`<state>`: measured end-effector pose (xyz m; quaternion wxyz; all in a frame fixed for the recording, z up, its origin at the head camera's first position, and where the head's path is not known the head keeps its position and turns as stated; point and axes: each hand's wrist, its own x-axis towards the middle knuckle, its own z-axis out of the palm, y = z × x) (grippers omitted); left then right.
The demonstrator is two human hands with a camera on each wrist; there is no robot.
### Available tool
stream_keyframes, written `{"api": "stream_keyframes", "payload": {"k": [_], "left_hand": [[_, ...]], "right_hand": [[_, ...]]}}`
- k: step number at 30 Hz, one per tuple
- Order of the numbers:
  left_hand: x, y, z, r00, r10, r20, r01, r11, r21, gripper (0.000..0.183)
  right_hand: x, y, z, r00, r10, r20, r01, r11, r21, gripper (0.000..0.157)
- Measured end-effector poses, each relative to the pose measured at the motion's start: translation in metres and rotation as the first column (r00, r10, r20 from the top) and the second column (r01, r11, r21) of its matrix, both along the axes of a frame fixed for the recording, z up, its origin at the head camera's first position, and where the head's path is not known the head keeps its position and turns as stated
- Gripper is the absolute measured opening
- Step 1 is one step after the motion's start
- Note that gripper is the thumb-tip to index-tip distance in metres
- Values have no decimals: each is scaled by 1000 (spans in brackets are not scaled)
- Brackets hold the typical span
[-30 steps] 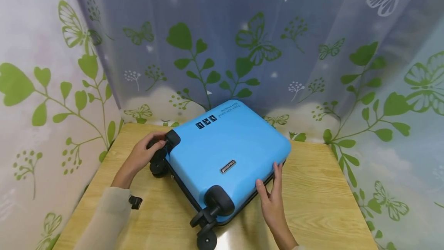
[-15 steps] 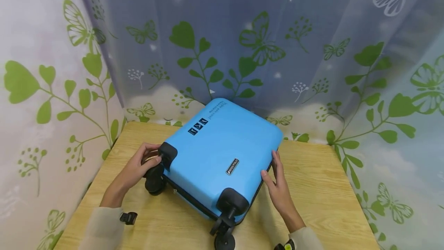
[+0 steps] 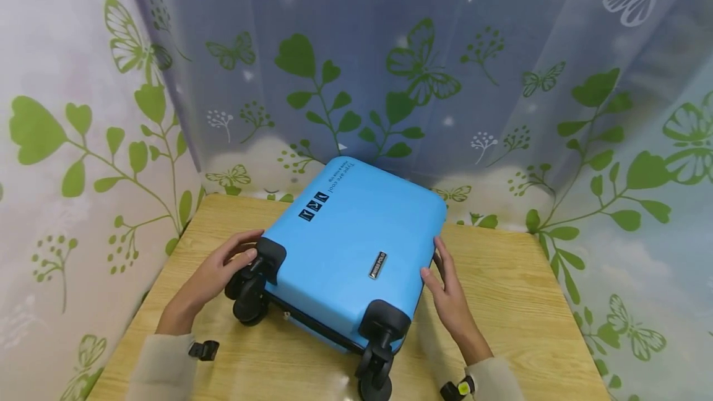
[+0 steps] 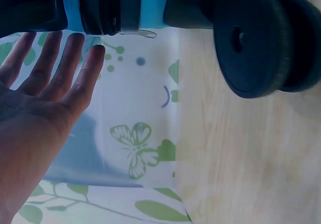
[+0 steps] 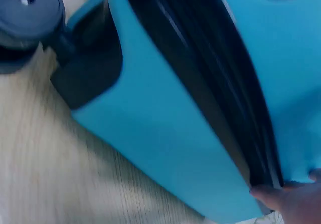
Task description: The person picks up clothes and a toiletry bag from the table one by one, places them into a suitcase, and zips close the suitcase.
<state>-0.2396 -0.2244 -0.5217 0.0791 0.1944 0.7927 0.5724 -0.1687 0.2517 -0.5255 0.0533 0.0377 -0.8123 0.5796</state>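
Note:
A hard-shell blue suitcase [image 3: 351, 228] lies flat on the wooden table, its wheels toward me. My left hand [image 3: 206, 280] rests at its left corner, thumb by the black wheel mount [image 3: 271, 258]. In the left wrist view, extended fingers [image 4: 75, 78] of that hand reach the suitcase's zipped side. Along the right edge, my right hand [image 3: 452, 308] touches the shell with fairly straight fingers and the thumb near the top. The right wrist view shows part of that hand [image 5: 298, 204] by the dark seam. One caster wheel [image 3: 375, 367] projects at the front corner.
The pale wooden table [image 3: 501, 302] extends on both sides of the suitcase. A curtain [image 3: 356, 67] with butterflies and leaves hangs right behind its far corner. Similar printed cloth [image 3: 72, 215] borders the table at left and right. Black bands [image 3: 205, 350] sit at both wrists.
The suitcase has turned counterclockwise on the table: its front wheel moved right, its far corner left. Both hands stayed against it; the left moved slightly nearer me, and the view shifted slightly.

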Motion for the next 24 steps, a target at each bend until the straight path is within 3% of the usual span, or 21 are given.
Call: {"api": "stream_keyframes", "payload": {"k": [4, 10, 16, 24], "left_hand": [[-14, 3, 2, 999, -41, 2, 41, 999, 18, 51], [-26, 7, 4, 995, -71, 73, 72, 997, -17, 55], [-28, 9, 2, 988, -89, 122, 87, 996, 23, 58], [-22, 12, 2, 989, -97, 116, 94, 995, 28, 55]], "right_hand": [[13, -11, 4, 1000, -22, 20, 22, 1000, -1, 69], [35, -33, 11, 994, -67, 84, 69, 997, -26, 72], [47, -48, 16, 993, -82, 85, 86, 996, -37, 80], [42, -42, 17, 996, -37, 77, 39, 999, -24, 80]]}}
